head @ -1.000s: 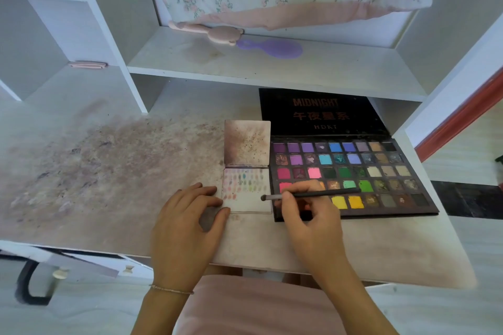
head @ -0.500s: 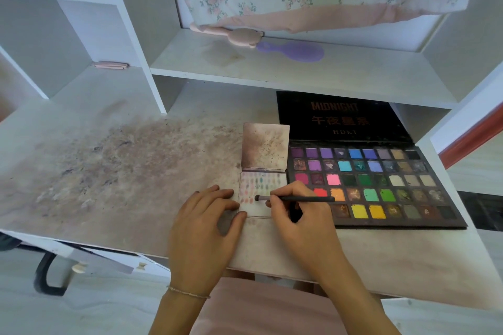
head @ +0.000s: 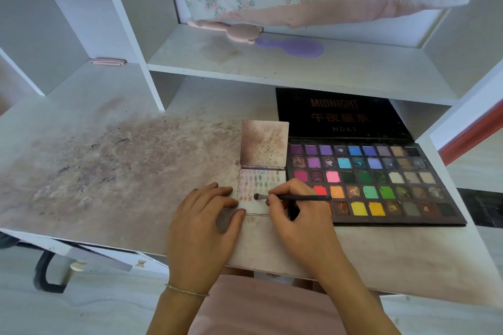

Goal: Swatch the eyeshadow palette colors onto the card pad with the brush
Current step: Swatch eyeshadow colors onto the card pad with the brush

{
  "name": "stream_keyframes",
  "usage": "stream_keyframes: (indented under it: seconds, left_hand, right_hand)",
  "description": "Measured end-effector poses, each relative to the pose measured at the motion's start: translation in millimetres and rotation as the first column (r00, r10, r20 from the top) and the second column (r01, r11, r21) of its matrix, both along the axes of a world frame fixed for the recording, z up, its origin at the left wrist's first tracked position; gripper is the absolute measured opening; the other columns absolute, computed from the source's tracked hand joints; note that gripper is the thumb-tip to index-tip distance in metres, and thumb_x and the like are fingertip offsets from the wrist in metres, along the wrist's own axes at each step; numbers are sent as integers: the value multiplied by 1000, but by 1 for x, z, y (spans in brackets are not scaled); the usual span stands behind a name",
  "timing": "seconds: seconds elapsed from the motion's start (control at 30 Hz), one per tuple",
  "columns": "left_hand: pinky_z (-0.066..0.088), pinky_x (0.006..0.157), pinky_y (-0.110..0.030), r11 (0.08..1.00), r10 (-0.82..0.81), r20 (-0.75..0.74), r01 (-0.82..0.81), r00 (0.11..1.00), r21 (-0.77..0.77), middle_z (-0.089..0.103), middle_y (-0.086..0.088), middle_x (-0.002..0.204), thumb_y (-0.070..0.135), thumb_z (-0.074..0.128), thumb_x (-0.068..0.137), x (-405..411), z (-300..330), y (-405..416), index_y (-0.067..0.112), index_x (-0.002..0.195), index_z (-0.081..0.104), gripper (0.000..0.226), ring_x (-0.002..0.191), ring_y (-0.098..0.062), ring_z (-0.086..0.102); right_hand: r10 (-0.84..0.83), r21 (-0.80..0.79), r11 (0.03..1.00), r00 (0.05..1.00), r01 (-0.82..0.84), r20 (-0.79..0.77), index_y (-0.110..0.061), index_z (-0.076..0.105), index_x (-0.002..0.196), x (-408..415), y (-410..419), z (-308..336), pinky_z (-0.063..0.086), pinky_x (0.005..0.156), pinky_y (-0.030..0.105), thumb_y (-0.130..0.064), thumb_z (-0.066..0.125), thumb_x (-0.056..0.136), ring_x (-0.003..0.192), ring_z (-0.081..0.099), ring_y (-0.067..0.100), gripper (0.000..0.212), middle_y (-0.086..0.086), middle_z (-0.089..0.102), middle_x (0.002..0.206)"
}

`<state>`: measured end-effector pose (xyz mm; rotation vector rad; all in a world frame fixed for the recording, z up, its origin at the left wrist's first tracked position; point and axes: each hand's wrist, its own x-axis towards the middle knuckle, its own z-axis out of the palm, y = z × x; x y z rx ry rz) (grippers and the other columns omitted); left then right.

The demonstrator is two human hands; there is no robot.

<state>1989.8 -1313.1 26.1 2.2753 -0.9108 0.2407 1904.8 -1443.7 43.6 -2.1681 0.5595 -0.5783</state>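
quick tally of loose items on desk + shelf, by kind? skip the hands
Eyeshadow palette: 1
Card pad: 1
Brush: 1
Pink hand mirror or brush on the shelf: 1
Purple hairbrush: 1
Flat pink item, left cubby: 1
Total: 6

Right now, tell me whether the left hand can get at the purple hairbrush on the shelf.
Probably yes. The left hand rests on the card pad's edge holding nothing, and nothing stands between it and the purple hairbrush; lifting it would free the pad, though.
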Motion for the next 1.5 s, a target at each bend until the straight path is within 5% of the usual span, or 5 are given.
stream_keyframes:
  seconds: [0.47, 0.67, 0.87, 1.17, 1.5]
  left_hand:
    - [41, 95, -37, 1000, 5, -15, -5, 1000, 16, 71, 1, 96, 20, 80, 66, 0, 0, 0, 16, 78, 71, 16, 99, -21, 64]
    - [40, 95, -35, 1000, -3, -15, 3, 1000, 22, 71, 3, 96, 22, 79, 68, 1, 0, 0, 17, 79, 71, 14, 99, -19, 63]
    - [49, 90, -39, 1000, -12, -13, 12, 1000, 23, 71, 3, 96, 34, 66, 71, 1, 2, 1, 18, 79, 71, 19, 98, -18, 64]
    - [43, 86, -31, 992, 27, 9, -28, 1000, 121, 68, -1, 105, 54, 48, 75, 1, 1, -1, 14, 102, 68, 52, 103, -23, 61]
    - [41, 96, -43, 970, -17, -15, 20, 1000, 244, 60, -6, 124, 52, 36, 79, 2, 1, -3, 15, 115, 63, 58, 120, -29, 51]
  right_hand:
    - [9, 23, 1000, 1000, -9, -11, -26, 53, 79, 1, 0, -1, 49, 66, 35, -17, 57, 85, 75, 55, 13, 11, -4, 60, 77]
    - [-112, 245, 968, 962, 50, 247, -36, 55, 81, -3, -3, 2, 47, 60, 13, -5, 57, 86, 72, 59, 5, 31, -10, 63, 79]
    - [-168, 297, 953, 925, 64, 340, -36, 57, 84, -10, -3, 1, 51, 64, 17, -13, 53, 85, 75, 62, 13, 23, -6, 64, 80]
    - [-310, 275, 934, 899, 228, 310, -39, 61, 80, -50, -34, -1, 48, 61, 10, -17, 48, 85, 72, 62, 7, 26, -6, 64, 77]
    - [-461, 202, 883, 864, 424, 203, -36, 50, 81, -87, -69, -4, 48, 58, 6, -6, 47, 90, 85, 60, 2, 31, -11, 60, 87]
